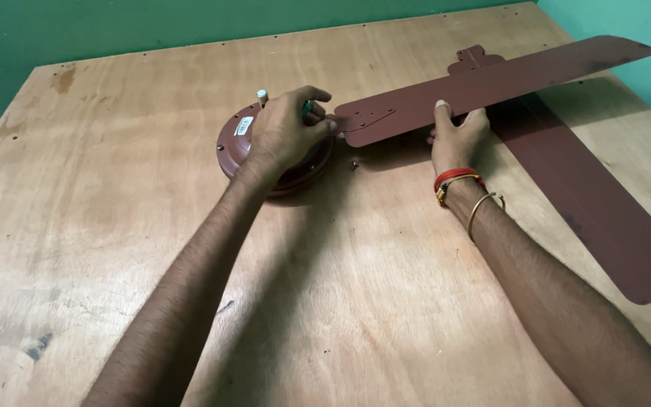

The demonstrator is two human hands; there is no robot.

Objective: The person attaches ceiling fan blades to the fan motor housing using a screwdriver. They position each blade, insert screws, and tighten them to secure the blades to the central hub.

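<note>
The brown fan motor (276,154) sits a little back of the tabletop's (152,249) middle, toward the far edge, with a small white stub standing at its top. The left hand (288,128) lies over it, fingers curled and pinching something small with a bluish tip at the motor's right rim, exactly where the bracket end of a fan blade (491,83) meets it; what the grip closes on is too small to tell. That blade stretches toward the far right corner, and the right hand (457,139) holds it level, thumb on top and fingers beneath its near edge, seemingly to keep the bracket holes lined up with the motor. A loose screw (354,162) lies just beside the motor. A second blade (589,203) lies flat along the right edge, partly under the first.
</note>
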